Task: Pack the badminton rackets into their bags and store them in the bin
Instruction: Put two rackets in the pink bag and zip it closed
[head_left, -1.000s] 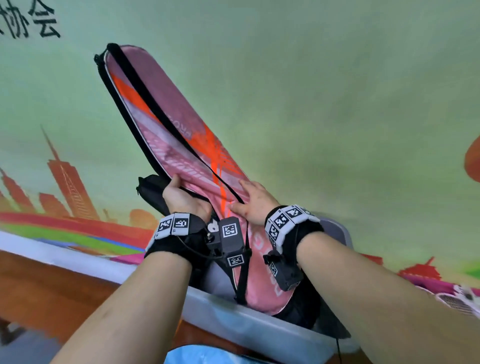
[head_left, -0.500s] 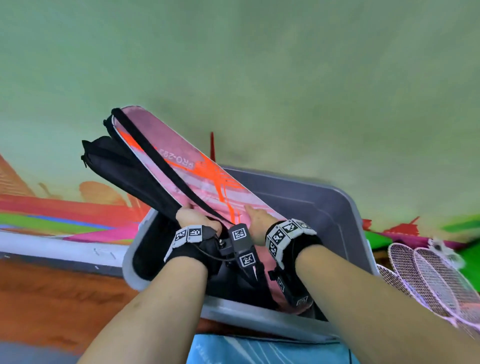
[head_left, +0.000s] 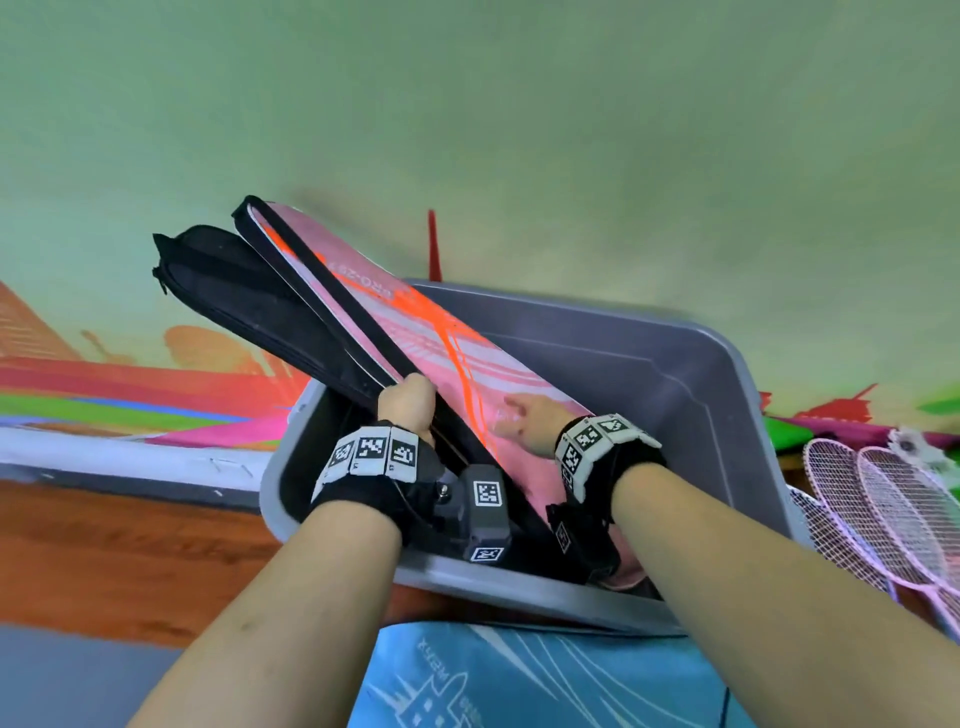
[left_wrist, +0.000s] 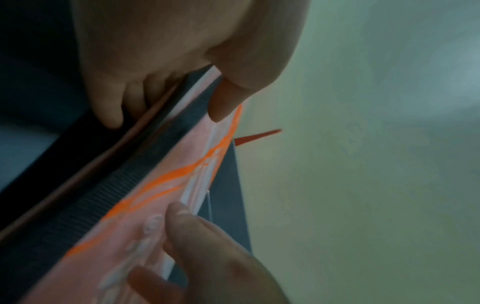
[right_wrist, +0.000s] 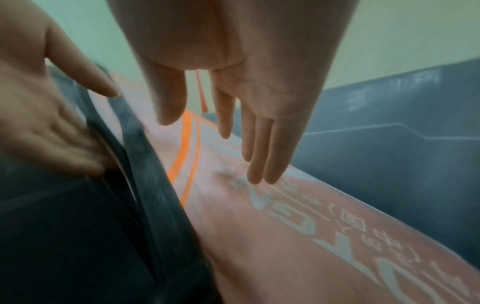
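A pink racket bag (head_left: 467, 358) with orange streaks and a black edge leans slanted in the grey bin (head_left: 717, 374), its top poking out up-left. A black racket bag (head_left: 234, 291) lies against its left side. My left hand (head_left: 408, 402) grips the pink bag's black edge (left_wrist: 182, 131), thumb on top and fingers curled underneath. My right hand (head_left: 524, 421) lies open, its straight fingers (right_wrist: 259, 164) on the pink face (right_wrist: 298, 236) of the bag. The bags' lower ends are hidden behind my wrists.
Several loose pink rackets (head_left: 872, 499) lie right of the bin. A blue printed bag (head_left: 519, 675) lies just in front of it. A wooden floor (head_left: 130, 561) runs along the left, and a painted green wall (head_left: 571, 130) rises behind.
The pink bag has tipped down from nearly upright to a low slant in the bin, and both hands went down with it. The view has dropped, showing the bin and rackets.
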